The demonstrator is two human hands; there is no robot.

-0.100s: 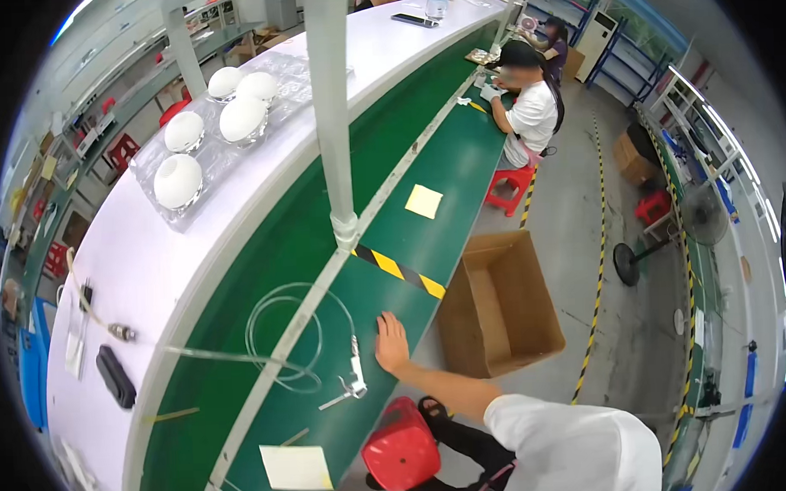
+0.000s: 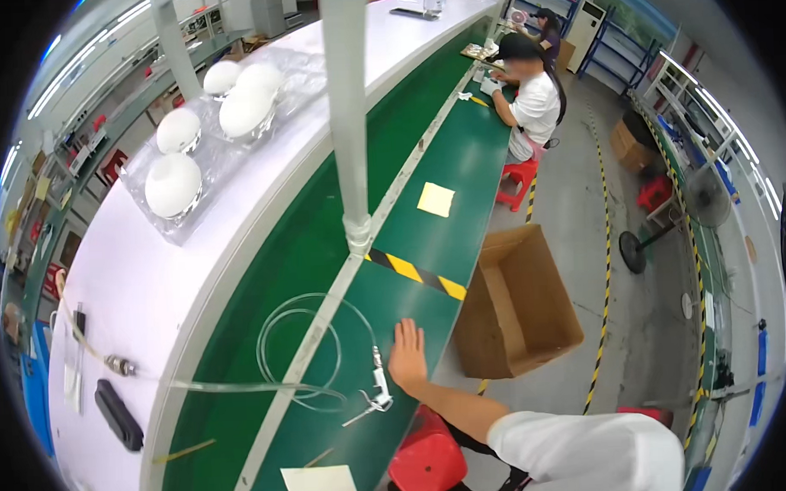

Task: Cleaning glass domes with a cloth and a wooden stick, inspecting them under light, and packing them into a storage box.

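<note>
The white counter [image 2: 131,298] is the largest thing, and it curves beside the lower green counter [image 2: 468,152]. Just beside the green counter's edge, the cardboard box [image 2: 480,320] stands on the floor [image 2: 554,396]; inside it I see only brown cardboard. In my judgement, a thing pushed over this edge could drop down and be damaged. The red stool [image 2: 427,461] is also near the edge. On the white counter, the clear plastic tray [image 2: 296,69] carries several white domes [image 2: 173,185]; these look smooth, so a knock on the tray might make them slip out.

The right hand [image 2: 408,359] lies flat on the green counter, with fingers stretched, and holds nothing. The left hand is out of view, so I cannot tell its state. The clear hose [image 2: 233,387] makes loops and crosses the rail [image 2: 254,468]; if the arm [image 2: 468,409] catches it, the pull could drag the air gun [image 2: 381,389]. This air gun lies on the green counter, just left of the right hand and close to the edge, so a careless push could make it fall.
</note>
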